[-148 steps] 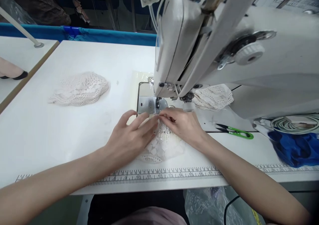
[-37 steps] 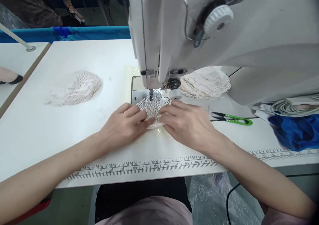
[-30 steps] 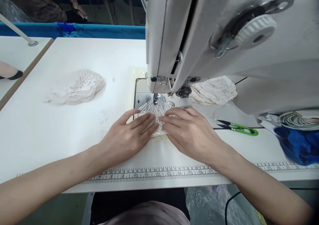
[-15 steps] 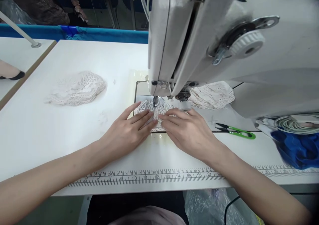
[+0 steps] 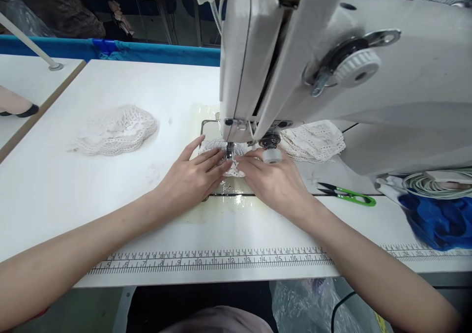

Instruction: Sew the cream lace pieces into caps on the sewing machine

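A small white lace piece (image 5: 221, 149) lies on the needle plate under the presser foot (image 5: 230, 152) of a white sewing machine (image 5: 332, 72). My left hand (image 5: 191, 178) lies flat on the lace's left side, fingers stretched out toward the needle. My right hand (image 5: 275, 180) rests on its right side, fingers flat and pointing left. The fingertips of both hands nearly meet just in front of the foot. Most of the lace is hidden beneath my hands and the machine head.
A pile of white lace pieces (image 5: 116, 129) sits at the left of the white table (image 5: 73, 190). More lace pieces (image 5: 315, 141) lie behind the machine arm. Green thread snips (image 5: 348, 195) lie right of my hand. Blue cloth (image 5: 438, 220) and coiled cable (image 5: 438, 183) sit far right. A printed ruler (image 5: 221, 259) runs along the front edge.
The lace has fed away from me under the foot, so less of it shows in front of the needle. Both hands have followed it forward, staying flat on it.
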`<state>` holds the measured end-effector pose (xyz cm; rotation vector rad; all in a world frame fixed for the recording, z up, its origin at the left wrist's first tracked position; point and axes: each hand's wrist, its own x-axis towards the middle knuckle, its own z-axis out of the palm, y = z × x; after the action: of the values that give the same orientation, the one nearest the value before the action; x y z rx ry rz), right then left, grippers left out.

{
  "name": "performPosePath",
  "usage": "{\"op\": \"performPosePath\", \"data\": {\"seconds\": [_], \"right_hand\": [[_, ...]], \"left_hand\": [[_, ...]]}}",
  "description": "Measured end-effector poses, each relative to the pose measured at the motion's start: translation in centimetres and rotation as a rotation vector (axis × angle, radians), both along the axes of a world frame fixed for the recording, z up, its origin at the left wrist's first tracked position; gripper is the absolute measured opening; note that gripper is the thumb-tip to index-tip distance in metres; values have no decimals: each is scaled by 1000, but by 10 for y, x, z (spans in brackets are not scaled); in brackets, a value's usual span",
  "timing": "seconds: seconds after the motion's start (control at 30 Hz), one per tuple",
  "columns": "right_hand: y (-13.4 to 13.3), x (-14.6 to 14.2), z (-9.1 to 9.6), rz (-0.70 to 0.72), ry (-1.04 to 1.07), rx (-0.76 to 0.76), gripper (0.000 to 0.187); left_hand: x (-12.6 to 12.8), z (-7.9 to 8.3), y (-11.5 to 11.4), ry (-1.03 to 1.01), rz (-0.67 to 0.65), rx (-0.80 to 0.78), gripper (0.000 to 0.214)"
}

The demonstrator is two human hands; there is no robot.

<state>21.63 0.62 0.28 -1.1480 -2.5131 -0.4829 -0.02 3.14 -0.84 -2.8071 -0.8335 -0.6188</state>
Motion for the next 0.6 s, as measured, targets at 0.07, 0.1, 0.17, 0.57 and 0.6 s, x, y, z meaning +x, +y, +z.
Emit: {"op": "performPosePath", "data": {"seconds": [0.07, 0.1, 0.17, 0.57, 0.6], "right_hand": [[0, -1, -1, -18, 10, -3, 22], [0, -2, -1, -21, 21, -10, 21], [-1, -3, -1, -13, 37, -29, 20], [0, -12, -4, -122, 97, 9, 26], [1, -11, -4, -129, 114, 1, 28]], "left_hand": [[0, 0, 0, -7, 9, 14, 29], [0, 1, 0, -12, 15, 31, 28], [0, 3, -3, -24, 43, 72, 25], [11, 47, 3, -25, 252, -510, 25], [12, 49, 5, -25, 250, -537, 23]]}}
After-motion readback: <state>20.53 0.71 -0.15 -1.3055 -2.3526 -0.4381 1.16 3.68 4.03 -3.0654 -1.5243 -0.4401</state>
